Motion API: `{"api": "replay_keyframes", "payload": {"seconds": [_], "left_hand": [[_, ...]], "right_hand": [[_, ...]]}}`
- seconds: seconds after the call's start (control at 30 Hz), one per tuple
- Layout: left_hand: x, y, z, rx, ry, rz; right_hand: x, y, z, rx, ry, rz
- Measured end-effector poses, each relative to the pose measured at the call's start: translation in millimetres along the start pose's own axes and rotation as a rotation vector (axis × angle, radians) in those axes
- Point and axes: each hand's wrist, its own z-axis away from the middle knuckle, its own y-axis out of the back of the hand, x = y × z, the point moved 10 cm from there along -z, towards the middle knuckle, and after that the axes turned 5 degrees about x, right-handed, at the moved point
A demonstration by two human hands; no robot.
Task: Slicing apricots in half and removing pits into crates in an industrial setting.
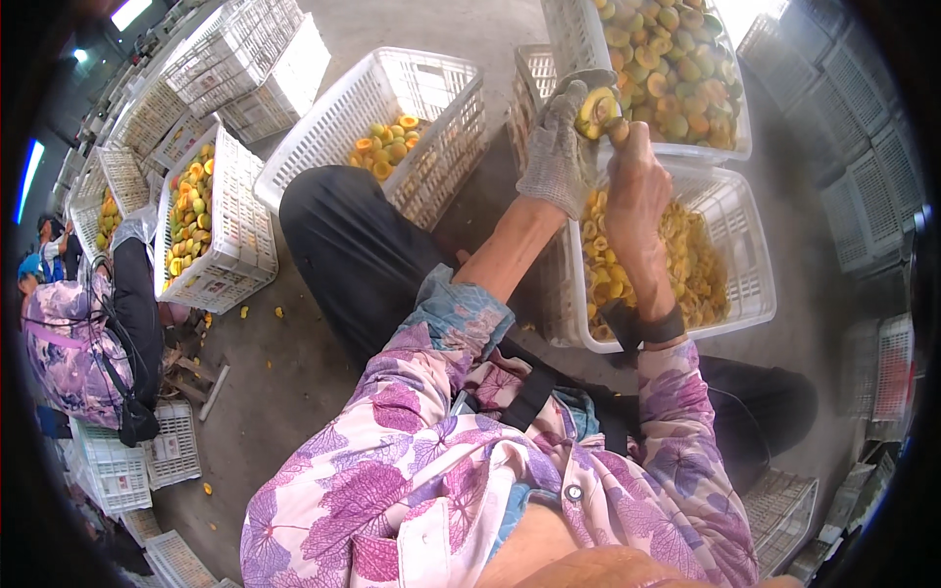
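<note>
My left hand (556,147), in a grey knitted glove, grips a cut yellow-green stone fruit (595,113) with its pale flesh showing. Close beside it is my bare right hand (635,186), fingers curled in tight; what they hold, if anything, is hidden. A small brown rounded thing (618,129) shows between that hand and the fruit. Below both hands stands a white crate (750,250) of yellow fruit pieces (701,269). Just beyond, a tilted white crate (701,152) is heaped with green and orange fruit (671,69).
Left of my knee (343,235), a white crate (431,73) holds some cut fruit (387,147). Another crate (235,216) of fruit stands farther left, near a seated person (78,323). Stacked crates (235,59) rise behind it, with more stacks (863,186) along the right.
</note>
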Motion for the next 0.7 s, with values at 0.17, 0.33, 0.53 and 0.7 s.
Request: {"api": "replay_keyframes", "payload": {"seconds": [0.17,0.33,0.53,0.7], "left_hand": [[-5.5,-1.3,-2.9,-0.008,0.031,0.115],[0.7,-2.6,2.7,0.049,0.029,0.117],[-7.5,13.2,-1.8,0.109,0.037,0.152],[-8.5,9.0,7.7,0.165,0.062,0.156]], "right_hand": [[4.2,-3.6,-3.0,-0.066,-0.020,0.004],[8.6,-10.0,-2.9,-0.151,-0.062,-0.026],[-1.9,-7.5,-1.5,-0.209,0.101,-0.272],[17.5,-27.1,2.9,-0.371,0.009,-0.353]]}}
